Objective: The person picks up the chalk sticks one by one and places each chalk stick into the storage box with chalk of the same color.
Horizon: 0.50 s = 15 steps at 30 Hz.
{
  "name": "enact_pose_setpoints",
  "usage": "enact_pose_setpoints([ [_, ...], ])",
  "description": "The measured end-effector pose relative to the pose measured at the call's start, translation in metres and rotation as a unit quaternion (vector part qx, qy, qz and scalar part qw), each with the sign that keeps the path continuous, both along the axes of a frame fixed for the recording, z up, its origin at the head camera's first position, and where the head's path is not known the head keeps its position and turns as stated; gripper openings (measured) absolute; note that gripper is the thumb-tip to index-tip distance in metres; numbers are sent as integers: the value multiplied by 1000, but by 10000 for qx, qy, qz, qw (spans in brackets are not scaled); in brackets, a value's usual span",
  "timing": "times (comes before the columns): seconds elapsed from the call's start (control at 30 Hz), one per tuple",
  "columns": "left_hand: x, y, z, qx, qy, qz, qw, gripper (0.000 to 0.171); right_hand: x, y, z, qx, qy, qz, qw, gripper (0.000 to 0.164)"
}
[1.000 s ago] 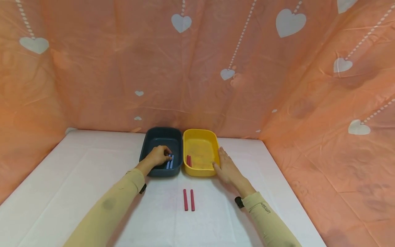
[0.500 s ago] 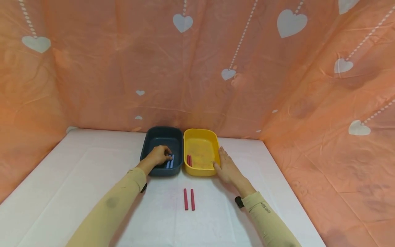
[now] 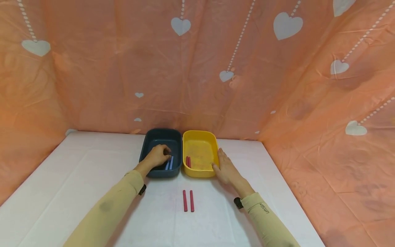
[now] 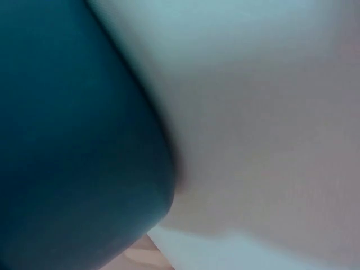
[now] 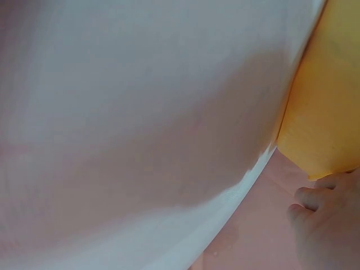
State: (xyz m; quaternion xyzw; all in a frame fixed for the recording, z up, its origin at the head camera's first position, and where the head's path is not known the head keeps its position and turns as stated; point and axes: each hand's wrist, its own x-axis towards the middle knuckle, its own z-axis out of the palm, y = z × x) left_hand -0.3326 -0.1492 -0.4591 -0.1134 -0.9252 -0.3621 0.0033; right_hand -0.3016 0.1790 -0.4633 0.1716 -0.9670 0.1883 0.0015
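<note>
My left hand point(image 3: 158, 155) reaches over the left wall of a dark blue tray point(image 3: 163, 174), thumb and curled fingers pinching the upper end of a light blue stick point(image 3: 167, 166). A second light blue stick point(image 3: 171, 163) lies just right of it in the tray. My right hand point(image 3: 226, 168) rests along the right side of a yellow tray point(image 3: 200, 173), fingers straight against the outer wall and thumb at the rim. Inside the yellow tray, two red sticks point(image 3: 188, 162) lie side by side near its left wall. The left wrist view shows the dark tray wall point(image 4: 73, 140) but no hand.
Two more red sticks point(image 3: 188, 200) lie nearly parallel on the white tablecloth point(image 3: 148, 219) in front of the trays. The trays stand side by side near the back edge, where an orange heart-patterned sheet point(image 3: 197, 85) hangs. More sheet rises on both sides.
The left light blue stick now leans slightly more, its lower end shifted a little left, with my left hand at it. My right hand keeps its place on the yellow tray.
</note>
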Motion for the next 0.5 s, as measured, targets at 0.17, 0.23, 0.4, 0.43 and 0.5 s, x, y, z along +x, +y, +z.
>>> enact_pose_setpoints([
  [0.17, 4, 1, 3, 24, 243, 96, 9997, 27, 1, -1, 1, -34, 8, 2, 10000, 74],
  [0.23, 7, 2, 6, 66, 336, 115, 9993, 28, 1, -1, 2, -5, 18, 4, 10000, 74],
  [0.4, 20, 7, 14, 453, 387, 151, 9981, 28, 2, -1, 3, 73, 25, -6, 10000, 74],
  [0.43, 24, 8, 15, 556, 388, 149, 9976, 27, 2, -1, 3, 106, 17, -9, 9999, 74],
  [0.5, 31, 11, 19, 778, 380, 154, 9961, 27, 2, -1, 4, 165, 28, -16, 9999, 74],
])
